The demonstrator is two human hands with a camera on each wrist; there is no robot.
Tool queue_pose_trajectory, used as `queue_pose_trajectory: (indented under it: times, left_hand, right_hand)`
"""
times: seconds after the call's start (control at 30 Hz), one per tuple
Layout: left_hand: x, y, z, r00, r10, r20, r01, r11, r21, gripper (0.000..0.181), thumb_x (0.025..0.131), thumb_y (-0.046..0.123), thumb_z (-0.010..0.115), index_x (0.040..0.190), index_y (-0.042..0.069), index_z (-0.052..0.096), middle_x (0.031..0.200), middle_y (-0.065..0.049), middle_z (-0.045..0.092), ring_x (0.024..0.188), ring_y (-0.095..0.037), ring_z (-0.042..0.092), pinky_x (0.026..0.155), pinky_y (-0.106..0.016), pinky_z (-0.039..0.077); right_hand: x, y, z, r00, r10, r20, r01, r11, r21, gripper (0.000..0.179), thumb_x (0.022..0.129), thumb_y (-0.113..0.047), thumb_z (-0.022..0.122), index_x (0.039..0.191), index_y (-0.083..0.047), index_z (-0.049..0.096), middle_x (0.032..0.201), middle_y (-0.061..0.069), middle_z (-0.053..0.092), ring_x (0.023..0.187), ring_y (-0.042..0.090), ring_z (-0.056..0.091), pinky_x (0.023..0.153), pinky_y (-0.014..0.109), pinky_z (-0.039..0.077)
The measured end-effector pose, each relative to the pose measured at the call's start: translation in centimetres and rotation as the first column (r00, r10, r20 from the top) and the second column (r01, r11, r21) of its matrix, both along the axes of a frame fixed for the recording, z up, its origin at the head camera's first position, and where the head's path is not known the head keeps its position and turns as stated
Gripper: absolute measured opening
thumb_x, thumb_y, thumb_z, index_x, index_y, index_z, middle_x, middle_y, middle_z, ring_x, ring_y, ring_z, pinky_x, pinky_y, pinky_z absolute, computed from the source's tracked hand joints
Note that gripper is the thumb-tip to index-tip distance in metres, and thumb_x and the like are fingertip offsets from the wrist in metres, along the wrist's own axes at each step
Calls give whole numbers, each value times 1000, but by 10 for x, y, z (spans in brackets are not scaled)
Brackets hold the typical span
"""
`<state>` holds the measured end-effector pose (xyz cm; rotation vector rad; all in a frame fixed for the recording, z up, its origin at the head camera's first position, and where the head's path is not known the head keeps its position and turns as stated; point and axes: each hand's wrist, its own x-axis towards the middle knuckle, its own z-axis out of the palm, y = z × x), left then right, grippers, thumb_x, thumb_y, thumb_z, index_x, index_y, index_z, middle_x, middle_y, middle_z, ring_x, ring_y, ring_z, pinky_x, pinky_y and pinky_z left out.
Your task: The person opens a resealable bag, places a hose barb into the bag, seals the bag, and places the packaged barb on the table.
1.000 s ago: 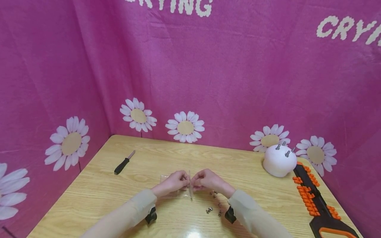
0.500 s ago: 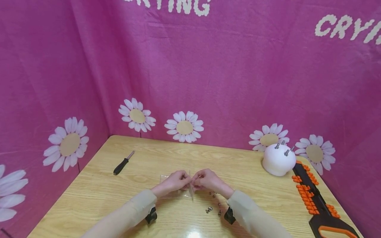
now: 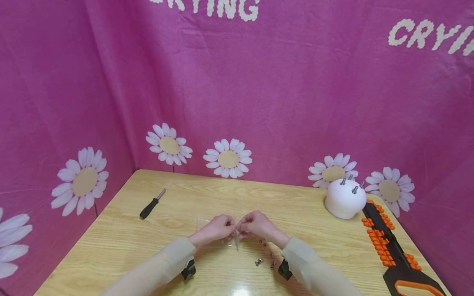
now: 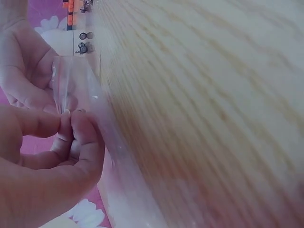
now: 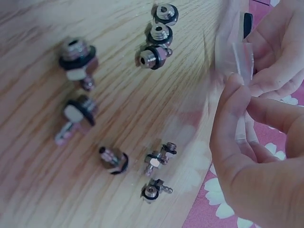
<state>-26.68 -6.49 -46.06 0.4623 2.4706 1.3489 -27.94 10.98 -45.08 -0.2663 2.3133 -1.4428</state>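
Note:
A clear plastic zip bag [image 4: 93, 95] stretches between both hands above the table. My left hand [image 3: 218, 227] pinches its edge between thumb and fingertips, close against my right hand [image 3: 261, 227]. The right hand pinches the same bag [image 5: 243, 61] from the other side, fingers curled. Under and beside the right hand, several small metal barbed fittings [image 5: 160, 34] with black rings lie loose on the wood. A small pile of these fittings [image 3: 259, 261] shows in the head view too. Whether anything is inside the bag I cannot tell.
A black-handled screwdriver [image 3: 149, 208] lies on the left of the wooden table [image 3: 177, 271]. At the right stand a white rounded object [image 3: 345, 200] with metal posts on top and a black-and-orange tool [image 3: 394, 250]. A pink flowered cloth [image 3: 259, 82] hangs behind.
Both hands keep their pinch on the bag and shift only slightly. The head view has turned a little, so the table things appear slightly further left.

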Motion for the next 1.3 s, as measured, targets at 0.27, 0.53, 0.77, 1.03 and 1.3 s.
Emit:
queue_pose_trajectory:
  times: [0.27,0.53,0.77,1.03,1.3]
  left_hand:
    - [-2,1,0,1000,8,-12,-8,1000,-3,14,95,7,54,83,0,59,74,-3,56,68,-12,51,61,-22,44]
    - [-4,-1,2,999,-11,-47,8,998,-64,18,97,10,51,80,6,54,70,1,45,65,-13,43,59,-24,35]
    - [-2,-3,2,995,-23,-95,14,996,-91,20,98,11,48,78,8,49,70,2,44,63,-12,42,56,-22,34]
    - [-1,-4,5,992,-26,-126,15,996,-83,16,95,10,50,79,6,52,70,3,46,63,-11,43,56,-21,34]
    - [-4,-12,5,985,32,-168,-48,995,-87,21,96,9,51,76,5,52,75,-1,47,67,-13,44,58,-23,36]
  right_hand:
    - [1,-3,1,999,-38,30,39,999,-34,13,92,1,62,95,11,69,87,16,75,68,10,69,72,30,61]
    - [2,-3,5,998,-42,42,45,997,-64,15,93,-2,62,97,11,69,88,19,75,69,13,71,73,33,61]
    - [2,-3,7,999,-32,32,34,997,-73,16,93,-3,62,98,11,70,87,17,75,67,10,69,72,31,61]
    - [1,-3,4,999,-35,39,38,996,-86,14,92,-3,63,94,10,69,85,13,74,66,10,68,71,30,61]
    - [-2,3,2,995,-90,-48,90,996,5,13,89,-4,63,89,7,70,78,11,75,66,11,69,68,30,60]
